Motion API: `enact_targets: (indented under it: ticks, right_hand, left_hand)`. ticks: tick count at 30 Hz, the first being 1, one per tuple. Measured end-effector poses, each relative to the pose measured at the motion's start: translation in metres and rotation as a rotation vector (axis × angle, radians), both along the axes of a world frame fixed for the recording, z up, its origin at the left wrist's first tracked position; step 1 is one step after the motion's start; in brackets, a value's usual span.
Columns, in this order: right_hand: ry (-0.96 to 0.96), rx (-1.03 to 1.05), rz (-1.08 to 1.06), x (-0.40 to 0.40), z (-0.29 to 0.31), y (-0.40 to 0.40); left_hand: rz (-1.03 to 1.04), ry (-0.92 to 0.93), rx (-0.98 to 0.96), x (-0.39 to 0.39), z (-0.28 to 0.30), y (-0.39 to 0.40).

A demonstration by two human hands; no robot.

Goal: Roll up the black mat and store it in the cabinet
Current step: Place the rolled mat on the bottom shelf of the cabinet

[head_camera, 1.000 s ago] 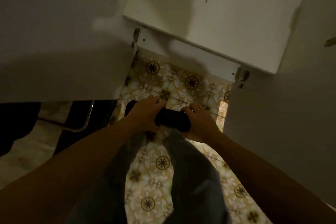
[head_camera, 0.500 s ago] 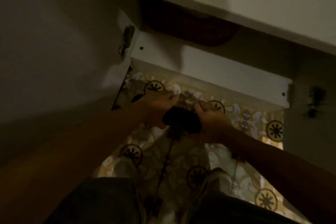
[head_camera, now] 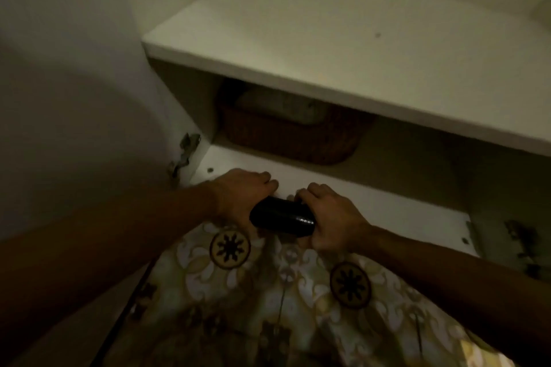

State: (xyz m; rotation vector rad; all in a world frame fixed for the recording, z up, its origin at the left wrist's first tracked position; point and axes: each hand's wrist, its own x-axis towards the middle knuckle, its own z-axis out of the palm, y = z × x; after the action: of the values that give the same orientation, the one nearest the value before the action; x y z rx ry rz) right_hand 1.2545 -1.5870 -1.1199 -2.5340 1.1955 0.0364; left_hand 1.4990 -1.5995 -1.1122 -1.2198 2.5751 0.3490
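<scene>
The black mat (head_camera: 281, 217) is rolled into a short thick tube and held level between both hands. My left hand (head_camera: 241, 197) grips its left end and my right hand (head_camera: 331, 217) grips its right end. The roll is at the front edge of the white cabinet's bottom shelf (head_camera: 387, 208), just above the lip. The ends of the roll are hidden by my fingers. The cabinet stands open, with an upper shelf (head_camera: 343, 48) over the lower compartment.
A dark woven basket (head_camera: 286, 140) with a pale bundle in it sits at the back left of the lower compartment. The open left door (head_camera: 68, 98) with its hinge (head_camera: 185, 155) stands close by. A second hinge (head_camera: 521, 244) is at the right. Patterned floor tiles (head_camera: 268, 292) lie below.
The view has dropped lower and nearer the cabinet, so the lower compartment and basket now show. Both hands have carried the rolled mat forward from over the floor to the bottom shelf's edge.
</scene>
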Motion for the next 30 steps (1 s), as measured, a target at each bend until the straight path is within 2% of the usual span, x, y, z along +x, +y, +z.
enact_targets:
  ticks: [7,13,17,22,25,27,30]
  right_hand:
    - [-0.011,-0.078,-0.091,0.016,0.007,-0.046]
    - [-0.031,-0.088,-0.060,0.033,0.003,-0.052]
    - [-0.009,-0.077,-0.040,0.033,0.005,-0.065]
    - [0.056,-0.032,-0.007,0.032,0.004,-0.074]
    - [0.026,-0.043,0.005,0.031,0.002,-0.077]
    - [0.028,-0.112,0.006,0.028,0.001,-0.082]
    - [0.087,-0.221,-0.008,0.021,0.000,-0.090]
  left_hand:
    - [0.062,-0.002,-0.141,0.010,0.018,-0.040]
    - [0.081,-0.052,-0.178,0.024,0.011,-0.043]
    - [0.087,-0.101,-0.165,0.017,0.010,-0.053]
    - [0.150,-0.043,-0.092,0.019,0.005,-0.061]
    - [0.086,0.018,-0.165,0.024,0.008,-0.065]
    - [0.006,0.043,-0.263,0.024,0.011,-0.067]
    - [-0.018,0.028,-0.301,0.018,0.014,-0.068]
